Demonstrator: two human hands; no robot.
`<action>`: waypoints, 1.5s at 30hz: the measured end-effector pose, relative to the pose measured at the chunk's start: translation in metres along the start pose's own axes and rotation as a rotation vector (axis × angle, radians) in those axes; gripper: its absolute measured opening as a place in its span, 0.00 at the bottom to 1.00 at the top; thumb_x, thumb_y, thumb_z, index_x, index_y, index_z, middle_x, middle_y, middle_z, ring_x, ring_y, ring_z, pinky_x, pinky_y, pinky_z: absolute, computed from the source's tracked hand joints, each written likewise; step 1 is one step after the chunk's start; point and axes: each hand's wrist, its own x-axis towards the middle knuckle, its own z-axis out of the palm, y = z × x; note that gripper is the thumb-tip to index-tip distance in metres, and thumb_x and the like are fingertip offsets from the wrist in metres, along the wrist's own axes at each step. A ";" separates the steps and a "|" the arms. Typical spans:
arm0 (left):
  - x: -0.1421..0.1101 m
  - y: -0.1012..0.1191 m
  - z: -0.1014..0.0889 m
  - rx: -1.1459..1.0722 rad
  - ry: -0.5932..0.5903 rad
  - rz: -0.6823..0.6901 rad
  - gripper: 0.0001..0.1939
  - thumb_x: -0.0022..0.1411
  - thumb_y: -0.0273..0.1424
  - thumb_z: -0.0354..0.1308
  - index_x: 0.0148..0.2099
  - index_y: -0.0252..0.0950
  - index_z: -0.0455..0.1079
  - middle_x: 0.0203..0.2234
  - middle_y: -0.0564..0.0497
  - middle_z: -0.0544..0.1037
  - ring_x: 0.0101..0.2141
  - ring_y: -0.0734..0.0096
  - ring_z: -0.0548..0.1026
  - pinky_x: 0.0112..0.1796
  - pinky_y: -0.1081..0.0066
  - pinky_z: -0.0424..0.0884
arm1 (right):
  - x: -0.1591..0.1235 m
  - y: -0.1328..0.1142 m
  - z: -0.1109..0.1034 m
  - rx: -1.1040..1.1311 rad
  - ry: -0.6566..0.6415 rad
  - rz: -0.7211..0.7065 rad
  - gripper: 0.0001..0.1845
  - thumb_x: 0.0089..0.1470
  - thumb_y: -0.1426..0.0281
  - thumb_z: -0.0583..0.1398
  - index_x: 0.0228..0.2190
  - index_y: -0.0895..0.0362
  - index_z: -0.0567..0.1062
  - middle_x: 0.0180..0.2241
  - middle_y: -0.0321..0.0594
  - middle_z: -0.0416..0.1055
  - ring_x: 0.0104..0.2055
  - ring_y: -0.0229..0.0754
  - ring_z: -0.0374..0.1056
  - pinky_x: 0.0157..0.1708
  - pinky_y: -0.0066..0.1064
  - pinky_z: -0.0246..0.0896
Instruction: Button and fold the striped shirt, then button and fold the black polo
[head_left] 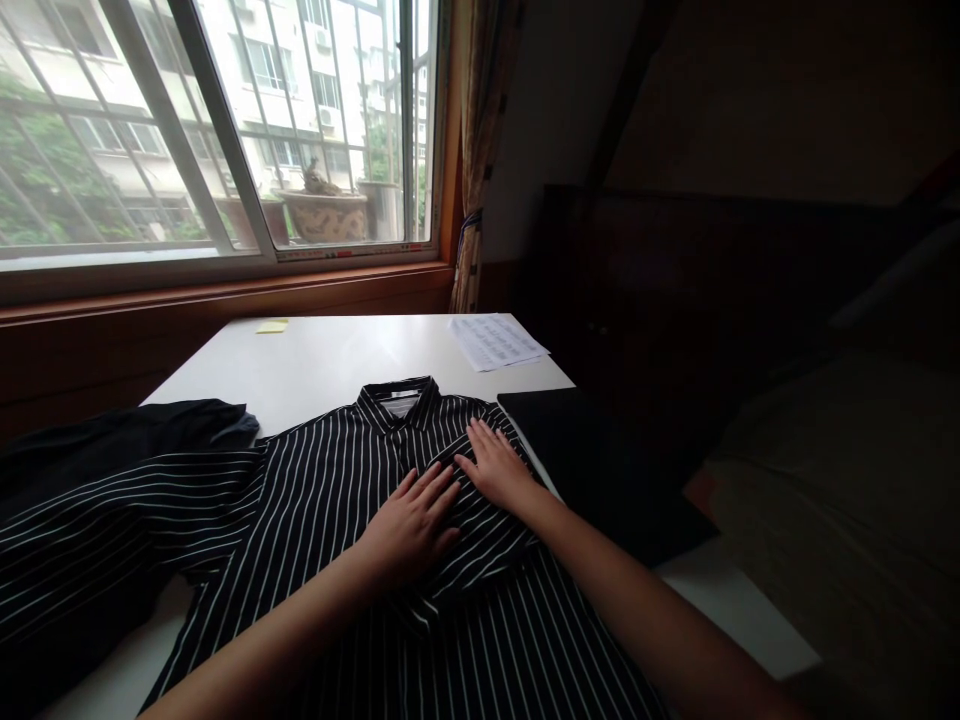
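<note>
A black shirt with white stripes [322,500] lies spread on the white table, its collar toward the window. Its right-hand sleeve [487,540] is folded across the chest, while the other sleeve [202,490] stretches out to the left. My left hand [412,525] rests flat on the folded sleeve near the shirt's middle, fingers spread. Just to the right and a little farther up, my right hand [495,463] presses flat near the shoulder fold, with the fingers extended. Neither hand grips the cloth.
Dark clothing [135,430] is heaped at the left. A dark flat piece [600,470] lies on the right side of the table [337,350]. Printed sheets [497,342] and a yellow sticky note [271,326] lie toward the far edge, below a barred window [337,130].
</note>
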 end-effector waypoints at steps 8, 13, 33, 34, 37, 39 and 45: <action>-0.017 -0.004 0.005 0.015 -0.015 0.013 0.31 0.73 0.47 0.45 0.73 0.47 0.46 0.71 0.48 0.49 0.70 0.53 0.48 0.66 0.45 0.50 | 0.012 0.023 -0.001 0.014 0.011 -0.023 0.43 0.67 0.46 0.40 0.68 0.66 0.52 0.72 0.48 0.42 0.74 0.45 0.36 0.70 0.40 0.31; -0.022 -0.004 0.003 0.024 -0.028 0.027 0.31 0.73 0.47 0.45 0.73 0.48 0.46 0.72 0.49 0.47 0.70 0.53 0.47 0.66 0.45 0.49 | 0.030 0.037 -0.001 -0.040 -0.009 0.032 0.43 0.66 0.46 0.40 0.69 0.65 0.50 0.72 0.47 0.38 0.74 0.47 0.33 0.70 0.44 0.29; -0.019 -0.125 -0.019 0.121 -0.019 -0.523 0.31 0.74 0.44 0.40 0.70 0.32 0.55 0.69 0.43 0.56 0.70 0.56 0.48 0.66 0.53 0.50 | 0.067 -0.008 0.000 -0.002 -0.001 -0.076 0.36 0.69 0.54 0.41 0.67 0.64 0.57 0.71 0.47 0.47 0.73 0.45 0.39 0.70 0.39 0.33; -0.016 -0.138 -0.017 0.133 -0.032 -0.556 0.31 0.74 0.44 0.40 0.70 0.31 0.55 0.70 0.42 0.55 0.70 0.55 0.48 0.66 0.52 0.49 | 0.073 -0.014 0.002 0.007 -0.014 -0.094 0.36 0.68 0.53 0.42 0.66 0.63 0.58 0.71 0.46 0.48 0.73 0.45 0.40 0.70 0.38 0.34; -0.009 -0.167 -0.010 0.148 -0.053 -0.599 0.33 0.73 0.46 0.39 0.72 0.33 0.51 0.71 0.44 0.50 0.71 0.56 0.45 0.67 0.51 0.44 | 0.087 -0.020 0.010 0.025 -0.028 -0.099 0.38 0.68 0.51 0.42 0.67 0.63 0.56 0.71 0.46 0.47 0.73 0.45 0.39 0.70 0.39 0.32; -0.007 -0.178 -0.008 0.153 -0.063 -0.618 0.34 0.73 0.48 0.37 0.73 0.35 0.49 0.72 0.47 0.47 0.71 0.58 0.43 0.67 0.52 0.42 | 0.094 -0.016 0.011 0.032 -0.028 -0.080 0.39 0.68 0.50 0.41 0.68 0.63 0.54 0.72 0.46 0.44 0.73 0.45 0.37 0.70 0.40 0.31; -0.010 -0.199 -0.011 0.160 -0.079 -0.701 0.36 0.72 0.51 0.34 0.74 0.38 0.44 0.72 0.48 0.44 0.71 0.56 0.42 0.66 0.48 0.42 | 0.103 0.008 0.008 0.044 -0.024 -0.034 0.40 0.67 0.48 0.42 0.69 0.61 0.51 0.72 0.45 0.42 0.73 0.45 0.37 0.70 0.42 0.30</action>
